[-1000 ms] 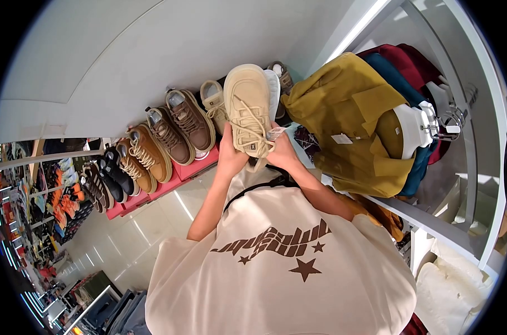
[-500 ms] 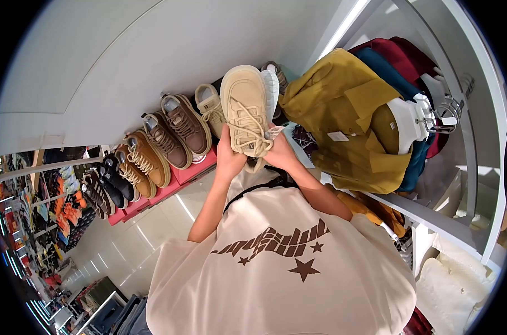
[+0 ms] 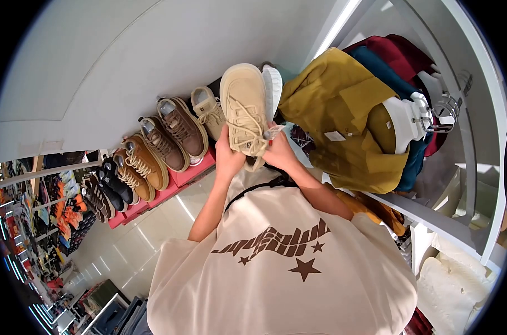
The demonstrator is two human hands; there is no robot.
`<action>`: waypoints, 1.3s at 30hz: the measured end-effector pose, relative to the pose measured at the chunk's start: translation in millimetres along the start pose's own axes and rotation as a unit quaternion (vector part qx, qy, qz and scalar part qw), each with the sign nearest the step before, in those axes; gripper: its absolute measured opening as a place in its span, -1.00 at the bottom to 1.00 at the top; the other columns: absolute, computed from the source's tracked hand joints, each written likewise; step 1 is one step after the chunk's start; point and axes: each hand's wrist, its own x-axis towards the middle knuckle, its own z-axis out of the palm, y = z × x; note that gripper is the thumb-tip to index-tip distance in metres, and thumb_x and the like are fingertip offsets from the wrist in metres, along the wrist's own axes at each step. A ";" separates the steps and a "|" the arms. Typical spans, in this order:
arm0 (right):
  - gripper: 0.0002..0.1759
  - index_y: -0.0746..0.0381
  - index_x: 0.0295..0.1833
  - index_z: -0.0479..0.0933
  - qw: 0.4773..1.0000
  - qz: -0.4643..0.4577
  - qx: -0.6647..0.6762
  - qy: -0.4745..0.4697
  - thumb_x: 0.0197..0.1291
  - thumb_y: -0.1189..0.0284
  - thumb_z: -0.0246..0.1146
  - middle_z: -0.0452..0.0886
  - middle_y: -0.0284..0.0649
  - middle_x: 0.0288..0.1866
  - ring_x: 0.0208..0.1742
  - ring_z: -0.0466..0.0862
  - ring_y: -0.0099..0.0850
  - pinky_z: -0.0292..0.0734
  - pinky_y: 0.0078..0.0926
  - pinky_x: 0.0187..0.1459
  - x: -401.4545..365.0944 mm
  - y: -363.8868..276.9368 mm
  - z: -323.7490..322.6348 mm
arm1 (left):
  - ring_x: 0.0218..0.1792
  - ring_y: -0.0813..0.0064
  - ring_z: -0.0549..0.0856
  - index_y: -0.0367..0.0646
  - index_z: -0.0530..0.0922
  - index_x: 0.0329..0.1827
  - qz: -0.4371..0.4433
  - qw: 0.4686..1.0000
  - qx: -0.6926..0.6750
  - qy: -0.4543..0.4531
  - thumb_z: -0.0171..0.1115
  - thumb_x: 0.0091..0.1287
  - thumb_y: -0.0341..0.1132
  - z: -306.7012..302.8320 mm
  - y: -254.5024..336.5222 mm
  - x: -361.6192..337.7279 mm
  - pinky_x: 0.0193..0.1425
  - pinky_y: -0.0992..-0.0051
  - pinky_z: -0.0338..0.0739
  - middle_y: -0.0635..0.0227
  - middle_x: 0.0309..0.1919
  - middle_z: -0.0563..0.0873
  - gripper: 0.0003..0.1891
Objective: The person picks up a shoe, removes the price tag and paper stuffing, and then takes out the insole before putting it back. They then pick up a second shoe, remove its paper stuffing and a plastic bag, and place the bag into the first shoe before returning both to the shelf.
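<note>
**Beige shoe held up in both hands**

Both hands are closed on one beige shoe [image 3: 243, 103]: the left hand [image 3: 229, 157] wraps the heel end from one side and the right hand [image 3: 281, 153] from the other, with the toe pointing up and away from the fingers. The fingertips lie behind the heel and sole, so how far they curl cannot be made out. A small tag [image 3: 274, 132] sticks out just above the right fingers (its print is too small to read). A white shoe [image 3: 272, 89] shows only as an edge behind the beige one. The person's cream T-shirt [image 3: 281, 268] fills the lower frame and hides everything below the wrists.

Out past the left fingers, a row of brown shoes [image 3: 181, 125] stands on a red shelf [image 3: 183, 173] against a plain white wall [image 3: 153, 50]. Beside the right fingers a mustard shirt [image 3: 343, 111] hangs near the shoe, with teal and dark red clothes half hidden behind it on white hangers [image 3: 426, 106]. Below the shelf is a pale, glossy tiled floor [image 3: 136, 234]. The far left edge is a blur of colourful shop shelves.
</note>
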 end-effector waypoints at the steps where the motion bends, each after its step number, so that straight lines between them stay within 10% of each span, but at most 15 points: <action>1: -0.30 0.39 0.44 0.60 0.999 -0.001 -0.034 -0.037 0.25 0.30 0.56 0.72 0.11 0.41 0.45 0.67 0.03 0.54 -0.16 0.48 -0.1 1.2 -3.5 | 0.25 0.24 0.84 -0.32 0.58 0.41 -0.002 1.000 -0.012 -0.009 0.55 0.31 -0.41 1.0 -1.5 0.8 0.34 0.32 0.66 0.00 0.22 0.85 -0.41; 10: -0.59 0.37 0.13 0.70 0.999 0.029 -0.010 0.023 0.22 0.40 0.50 0.76 0.15 0.17 0.30 0.70 0.16 0.58 -0.03 0.36 2.1 15.2 -13.2 | 0.24 0.32 0.80 -0.33 0.57 0.46 -0.011 0.998 -0.049 0.030 0.54 0.29 -0.41 23.8 -14.0 8.5 0.38 0.35 0.63 0.06 0.23 0.84 -0.36; 23: -0.41 0.39 0.32 0.62 0.998 0.061 0.000 -0.020 0.26 0.33 0.56 0.80 0.08 0.20 0.26 0.79 -0.01 0.62 -0.14 0.31 18.6 25.7 -32.2 | 0.26 0.28 0.79 -0.33 0.54 0.47 -0.008 0.999 0.011 -0.033 0.58 0.28 -0.44 32.1 -2.9 32.4 0.39 0.32 0.62 0.08 0.23 0.82 -0.33; 25: -0.72 0.39 -0.02 0.62 0.999 0.026 0.022 0.031 0.20 0.49 0.42 0.71 0.14 -0.09 0.08 0.72 0.20 0.62 -0.04 0.14 21.7 16.4 -33.0 | 0.26 0.25 0.80 -0.34 0.55 0.42 -0.012 0.999 0.009 -0.031 0.59 0.26 -0.48 34.6 -4.5 35.7 0.39 0.31 0.62 0.07 0.24 0.82 -0.36; 39: -0.69 0.41 0.01 0.67 0.999 0.041 -0.012 -0.009 0.14 0.54 0.36 0.77 0.19 -0.03 0.11 0.75 0.21 0.64 -0.05 0.17 48.4 30.5 -47.9 | 0.24 0.34 0.77 -0.34 0.52 0.36 -0.004 1.000 -0.017 0.015 0.56 0.30 -0.52 56.2 -8.4 54.7 0.38 0.36 0.61 0.08 0.20 0.80 -0.43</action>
